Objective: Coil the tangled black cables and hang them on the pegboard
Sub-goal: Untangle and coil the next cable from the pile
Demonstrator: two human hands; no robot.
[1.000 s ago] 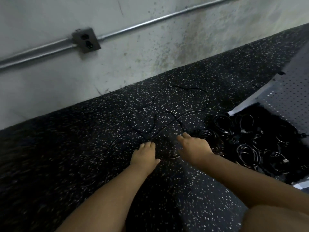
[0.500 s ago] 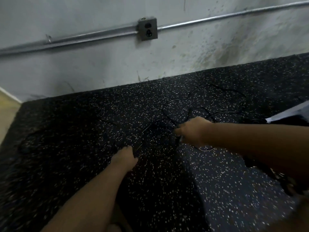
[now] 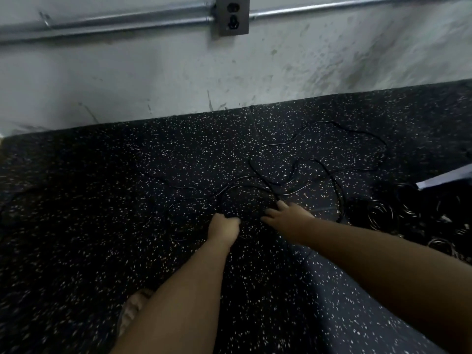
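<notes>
I am watching both hands working low over the speckled black floor (image 3: 102,200), just near of the middle of the scene. The left hand (image 3: 224,227) is clenching, its fingers curling round a strand of the loose black cable (image 3: 310,159) where that strand is running down to the knuckles. The right hand (image 3: 286,217) is lying released just right of it, its fingers (image 3: 281,204) spreading flat and touching the cable on the floor. The cable itself is sprawling in wide, crossing loops from the hands out to the far right. Farther right, a heap of coiled cables (image 3: 383,213) is lying on the floor, beside the pale edge of a panel (image 3: 444,177). Along the far wall I am seeing a metal conduit (image 3: 102,21) running into a grey outlet box (image 3: 232,15). A foot (image 3: 132,310) is showing at the near left, beside the left forearm.
</notes>
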